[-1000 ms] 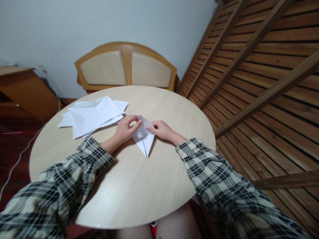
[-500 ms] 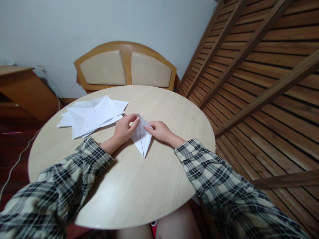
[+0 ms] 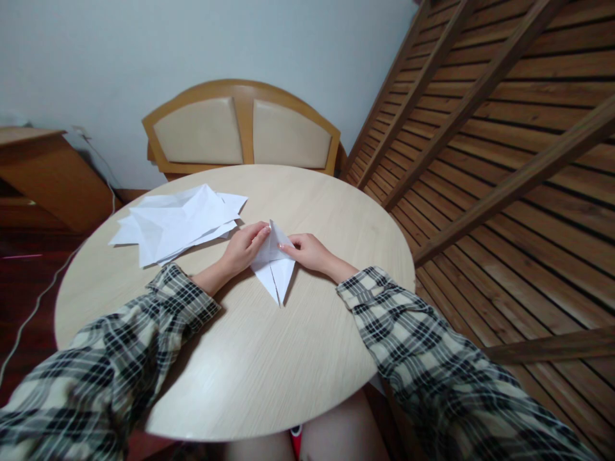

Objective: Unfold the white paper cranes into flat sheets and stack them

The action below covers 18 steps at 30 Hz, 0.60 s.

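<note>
Between my hands is a small piece of folded white paper, kite-like in outline, with its lower end split into two points toward me. My left hand pinches its upper left edge between thumb and fingers. At the right edge, my right hand grips it with the thumb on top and the fingers partly hidden beneath. The paper is close over the table, and I cannot tell how much of it touches the surface.
Several creased white sheets lie stacked at the left on the round wooden table. Behind the table stands a padded headboard. A slatted wooden partition rises on the right, and a wooden cabinet is at the far left.
The left thumb has come down closer to the fingers at the paper's top left. The paper's two lower points have spread slightly apart. My right hand has barely moved.
</note>
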Each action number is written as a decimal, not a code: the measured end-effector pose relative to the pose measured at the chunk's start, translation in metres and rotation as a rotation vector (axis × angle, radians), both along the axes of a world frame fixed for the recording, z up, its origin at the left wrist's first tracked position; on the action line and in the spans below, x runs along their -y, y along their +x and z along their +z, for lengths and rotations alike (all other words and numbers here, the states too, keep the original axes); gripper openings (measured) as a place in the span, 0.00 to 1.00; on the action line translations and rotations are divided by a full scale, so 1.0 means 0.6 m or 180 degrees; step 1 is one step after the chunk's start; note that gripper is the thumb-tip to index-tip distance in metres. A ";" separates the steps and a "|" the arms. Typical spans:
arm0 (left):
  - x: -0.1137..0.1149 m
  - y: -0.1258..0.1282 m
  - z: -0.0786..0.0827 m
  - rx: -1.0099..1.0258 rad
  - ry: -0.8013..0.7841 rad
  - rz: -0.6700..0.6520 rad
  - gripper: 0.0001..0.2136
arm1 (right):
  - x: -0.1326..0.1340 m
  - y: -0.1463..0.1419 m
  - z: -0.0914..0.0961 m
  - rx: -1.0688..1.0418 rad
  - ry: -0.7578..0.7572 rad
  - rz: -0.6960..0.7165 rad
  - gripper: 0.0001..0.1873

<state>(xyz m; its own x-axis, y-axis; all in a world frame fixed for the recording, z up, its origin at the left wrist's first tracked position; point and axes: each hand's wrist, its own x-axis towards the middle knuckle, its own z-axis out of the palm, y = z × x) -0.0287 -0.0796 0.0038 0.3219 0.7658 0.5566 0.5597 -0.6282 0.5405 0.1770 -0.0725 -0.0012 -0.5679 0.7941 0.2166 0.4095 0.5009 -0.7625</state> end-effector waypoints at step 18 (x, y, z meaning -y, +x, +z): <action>0.010 0.002 0.000 -0.0179 0.0658 0.0575 0.12 | 0.006 -0.005 0.006 0.0156 0.0169 -0.0113 0.18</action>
